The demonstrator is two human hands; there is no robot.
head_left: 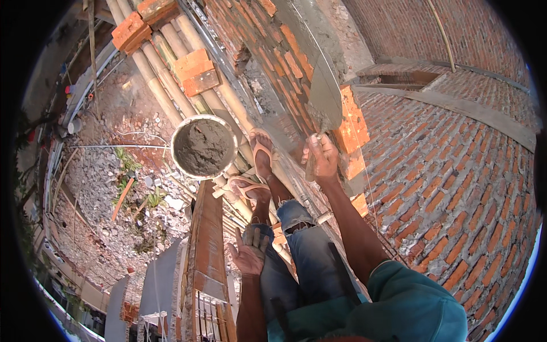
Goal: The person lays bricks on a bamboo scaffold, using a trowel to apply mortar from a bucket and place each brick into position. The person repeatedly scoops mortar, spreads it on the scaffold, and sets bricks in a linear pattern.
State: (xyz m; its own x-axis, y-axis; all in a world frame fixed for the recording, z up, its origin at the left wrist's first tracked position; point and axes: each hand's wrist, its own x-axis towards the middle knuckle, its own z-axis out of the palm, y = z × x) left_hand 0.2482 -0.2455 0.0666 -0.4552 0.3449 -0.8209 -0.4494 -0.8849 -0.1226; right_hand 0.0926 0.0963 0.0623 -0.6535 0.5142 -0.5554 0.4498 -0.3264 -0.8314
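Observation:
My right hand [322, 156] is closed around the handle of a trowel [326, 98]. Its broad grey blade points away from me over the top of a brick wall [279, 54], next to wet mortar [326, 28]. Orange bricks [352, 122] lie along the wall's right side, just beyond my knuckles. My left hand [249, 255] hangs open near my knee, palm up and fingers spread, with nothing in it. Grey mortar fills a round bucket [178, 162] to the left of my feet.
I stand in sandals on a bamboo scaffold [162, 80], where stacked bricks [196, 73] lie farther off. A taut string [369, 176] runs along the wall. Far below on the left is rubble-strewn ground [97, 182]. A large brick wall [456, 171] rises at the right.

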